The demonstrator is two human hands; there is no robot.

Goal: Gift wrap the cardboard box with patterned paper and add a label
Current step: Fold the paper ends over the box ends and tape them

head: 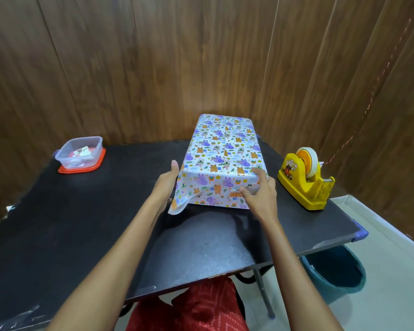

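Observation:
The box [222, 149], covered in white paper printed with purple and orange animals, lies on the black table [81, 223] with a seam running down its top. At its near end a paper flap [179, 201] sticks out at the lower left. My left hand [166, 185] lies flat against the box's near left side, thumb up, next to that flap. My right hand [258, 189] presses the folded paper against the near end at the right corner, fingers bent onto it. A small printed label [81, 151] lies inside a clear tub.
The clear plastic tub [79, 151] stands on a red lid at the table's far left. A yellow tape dispenser [305, 180] sits on the right side of the table. A teal bin [335, 271] is on the floor at the right. Wooden panels stand behind.

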